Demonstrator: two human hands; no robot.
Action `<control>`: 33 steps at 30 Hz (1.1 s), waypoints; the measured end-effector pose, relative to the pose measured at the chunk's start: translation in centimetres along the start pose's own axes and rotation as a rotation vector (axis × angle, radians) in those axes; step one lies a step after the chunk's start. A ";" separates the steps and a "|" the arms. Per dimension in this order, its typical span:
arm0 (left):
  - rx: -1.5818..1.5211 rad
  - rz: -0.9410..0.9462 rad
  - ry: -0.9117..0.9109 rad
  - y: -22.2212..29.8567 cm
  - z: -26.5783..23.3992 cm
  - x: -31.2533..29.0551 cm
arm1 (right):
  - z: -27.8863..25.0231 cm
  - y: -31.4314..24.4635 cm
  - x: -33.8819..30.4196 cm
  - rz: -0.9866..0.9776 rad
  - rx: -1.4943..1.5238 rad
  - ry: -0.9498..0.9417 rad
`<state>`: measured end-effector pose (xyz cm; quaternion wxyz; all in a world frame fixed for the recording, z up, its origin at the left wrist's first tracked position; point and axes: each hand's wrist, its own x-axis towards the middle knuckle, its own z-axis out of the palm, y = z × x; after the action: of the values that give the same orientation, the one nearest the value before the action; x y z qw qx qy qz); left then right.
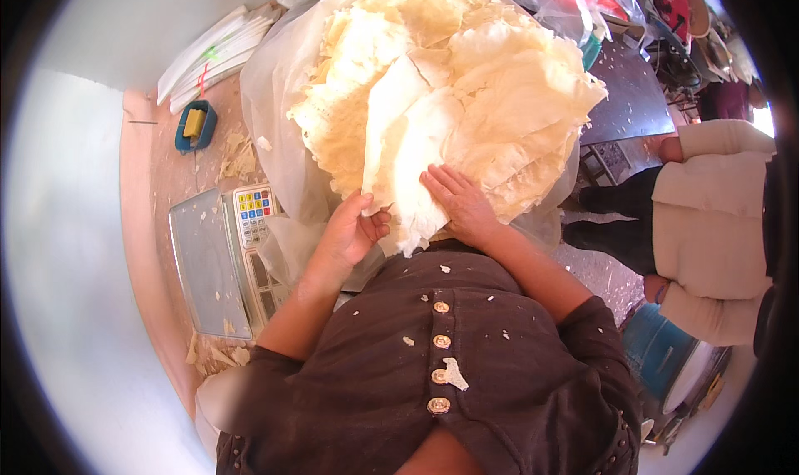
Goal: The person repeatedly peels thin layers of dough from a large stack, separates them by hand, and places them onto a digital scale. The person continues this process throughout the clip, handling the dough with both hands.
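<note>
In front of me lies a big pile of thin, crinkled, pale yellow sheets [508, 101] with ragged, brittle edges. On its near side a lighter, cream-coloured sheet [408, 146] is partly folded over. My left hand [354, 230] is closed, with thumb and curled fingers pinching that sheet's left edge. Fingers stretched out, my right hand [463, 207] lies flat on the same sheet near the pile's front edge. A clear plastic bag [270, 84] surrounds the pile from below and at its sides. What supports the pile is hidden.
To the left sit a scale [212, 263] with a colourful keypad and a blue basket [185, 140] holding a yellow block. Behind them is a stack of white flat bags [220, 51]. At right another person [712, 209] stands by a dark table [628, 96] and a blue bucket [657, 342].
</note>
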<state>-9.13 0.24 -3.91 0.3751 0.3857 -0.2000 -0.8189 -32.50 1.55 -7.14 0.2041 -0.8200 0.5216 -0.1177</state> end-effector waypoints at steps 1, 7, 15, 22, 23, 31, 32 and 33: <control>-0.062 -0.100 0.034 0.7 0.3 0.5 | 0.5 0.4 0.0 0.064 0.344 0.068; 1.429 0.645 -0.369 1.7 4.5 4.4 | -0.2 3.1 -1.1 0.578 2.018 0.250; 2.277 0.635 -0.577 -0.7 9.9 12.9 | -1.8 5.4 -2.6 0.783 2.280 0.310; 2.323 0.352 -0.642 -1.4 12.4 15.7 | -5.8 3.8 -8.1 0.753 1.073 0.470; 2.319 0.329 -0.646 -1.5 12.6 15.9 | -6.5 3.7 -8.0 0.501 0.789 0.519; 2.157 0.900 -0.609 -0.7 10.4 13.9 | -5.7 11.5 1.4 0.123 -0.259 0.218; 2.008 0.966 -0.545 -0.5 9.6 12.6 | -5.1 12.5 1.6 0.154 -0.269 0.155; 1.850 1.045 -0.470 -0.7 8.9 11.5 | -4.4 13.2 1.7 0.208 -0.279 0.069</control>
<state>-21.23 -7.86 -4.33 0.1939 0.2197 -0.9452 -0.1438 -44.21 -5.81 -9.27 0.0816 -0.7774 0.6216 -0.0504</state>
